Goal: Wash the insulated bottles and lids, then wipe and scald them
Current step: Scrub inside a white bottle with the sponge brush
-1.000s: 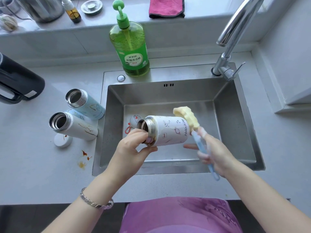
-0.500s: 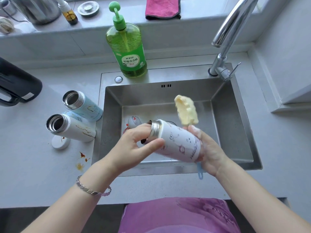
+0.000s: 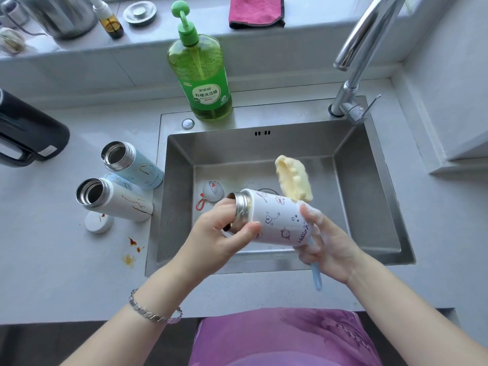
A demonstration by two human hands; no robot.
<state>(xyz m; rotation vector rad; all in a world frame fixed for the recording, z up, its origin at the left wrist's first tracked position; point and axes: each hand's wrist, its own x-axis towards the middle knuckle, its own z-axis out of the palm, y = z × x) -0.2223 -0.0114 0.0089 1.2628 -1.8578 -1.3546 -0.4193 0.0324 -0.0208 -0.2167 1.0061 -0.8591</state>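
Over the sink (image 3: 369,165), my left hand (image 3: 224,233) grips the steel neck of the white doodled bottle (image 3: 277,220). My soapy right hand (image 3: 330,249), which a second ago held only the sponge brush (image 3: 293,178) clear of the bottle, now also cups its base, fingers curled round the blue handle, yellow head standing up behind. The bottle has tipped base-down; I judge I am turning it to soap the outside, with the inside yet to scrub

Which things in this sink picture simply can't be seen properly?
Head view:
Inside of the doodled bottle: left hand mostly covers its mouth.
Sponge brush handle: mostly behind the bottle and right hand.
Black jug: cut off by the left edge.
Tap spout: runs out past the top edge.
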